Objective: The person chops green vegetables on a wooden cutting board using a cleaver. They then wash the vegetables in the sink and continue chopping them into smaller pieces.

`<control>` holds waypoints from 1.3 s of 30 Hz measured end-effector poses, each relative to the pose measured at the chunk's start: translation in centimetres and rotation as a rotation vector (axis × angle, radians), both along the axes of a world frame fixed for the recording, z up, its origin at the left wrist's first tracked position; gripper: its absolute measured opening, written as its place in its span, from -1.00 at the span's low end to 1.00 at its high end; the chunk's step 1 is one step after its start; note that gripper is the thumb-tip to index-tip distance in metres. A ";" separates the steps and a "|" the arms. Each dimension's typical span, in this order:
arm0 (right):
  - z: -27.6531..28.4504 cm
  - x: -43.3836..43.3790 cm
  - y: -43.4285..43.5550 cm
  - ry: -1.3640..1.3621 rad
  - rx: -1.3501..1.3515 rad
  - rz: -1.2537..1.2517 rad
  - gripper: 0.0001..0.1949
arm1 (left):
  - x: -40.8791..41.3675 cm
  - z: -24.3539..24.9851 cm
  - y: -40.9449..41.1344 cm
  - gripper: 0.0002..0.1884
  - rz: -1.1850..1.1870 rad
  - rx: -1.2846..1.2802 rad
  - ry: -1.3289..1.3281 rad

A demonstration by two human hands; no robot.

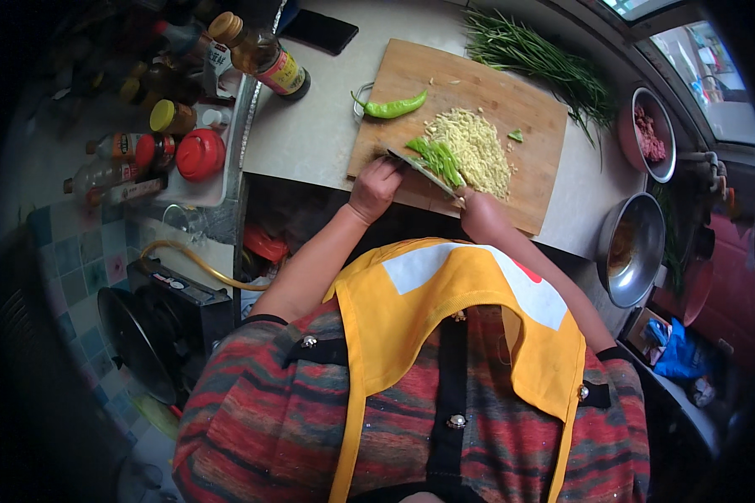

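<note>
My right hand (484,214) grips a kitchen knife (425,173), its blade slanting up to the left over the near edge of a wooden cutting board (535,144). Close by the knife's tip, my left hand (375,188) rests with curled fingers; what lies under them is hidden. Cut strips of green pepper (437,157) sit along the far side of the blade. They touch a pile of finely chopped pale yellow pieces (478,151). A whole green chili pepper (393,107) lies at the board's left side, and a small green scrap (515,135) at its right.
Green chives (535,63) lie behind the board. At right stand a bowl of minced meat (648,135) and a steel bowl (632,251) with brownish contents. A sauce bottle (283,69) and a black phone (321,30) are at back left, beside a tray (211,192) of jars.
</note>
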State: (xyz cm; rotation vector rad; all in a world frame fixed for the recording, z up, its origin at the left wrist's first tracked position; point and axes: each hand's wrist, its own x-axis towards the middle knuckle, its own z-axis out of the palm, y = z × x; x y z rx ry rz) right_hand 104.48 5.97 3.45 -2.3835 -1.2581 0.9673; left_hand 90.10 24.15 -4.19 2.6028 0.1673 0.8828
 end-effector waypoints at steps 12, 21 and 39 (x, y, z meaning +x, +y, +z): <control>1.9 0.5 0.3 0.033 -0.126 0.056 -0.65 | -0.3 0.0 -0.2 -0.74 0.007 -0.032 -0.003; -0.7 -0.6 1.2 0.041 -0.024 -0.042 -0.76 | -0.6 -0.5 0.3 -0.81 -0.017 0.002 0.078; -0.9 0.3 1.0 0.155 -0.142 -0.037 -0.78 | -0.8 -0.4 0.5 -0.80 -0.034 -0.018 0.021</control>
